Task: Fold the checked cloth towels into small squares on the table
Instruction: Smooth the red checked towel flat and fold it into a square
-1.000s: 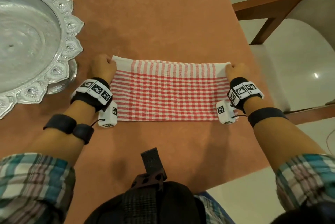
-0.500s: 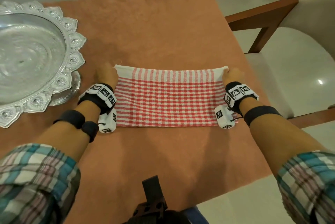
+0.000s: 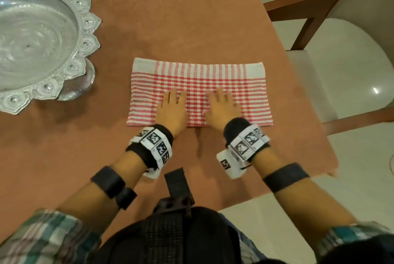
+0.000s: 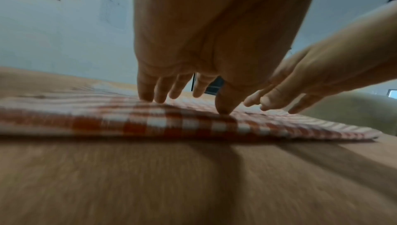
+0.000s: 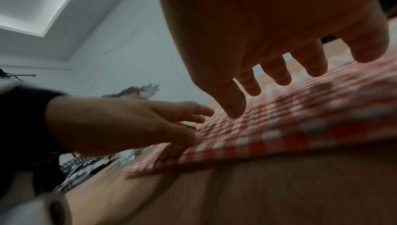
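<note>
A red-and-white checked towel (image 3: pixel 198 76) lies folded into a long rectangle on the orange table (image 3: pixel 170 18). My left hand (image 3: pixel 172 105) lies flat on its near middle, fingers straight and spread. Close to its right, my right hand (image 3: pixel 221 105) also rests flat on the cloth, fingers straight. In the left wrist view my left hand's fingertips (image 4: pixel 148 96) touch the towel (image 4: pixel 86 118), with the right hand (image 4: pixel 300 84) alongside. In the right wrist view the right hand's fingers (image 5: pixel 234 106) hover at the towel (image 5: pixel 300 118), beside the left hand (image 5: pixel 128 123).
A large ornate silver pedestal bowl (image 3: pixel 38 39) stands at the table's left. A wooden chair with a cream seat (image 3: pixel 341 61) is just off the right edge. The table's near right corner (image 3: pixel 332 169) is close to my right forearm.
Both hands have let go of the towel's far corners and moved inward to its near middle, now lying flat on it. The towel lies flat and still.
</note>
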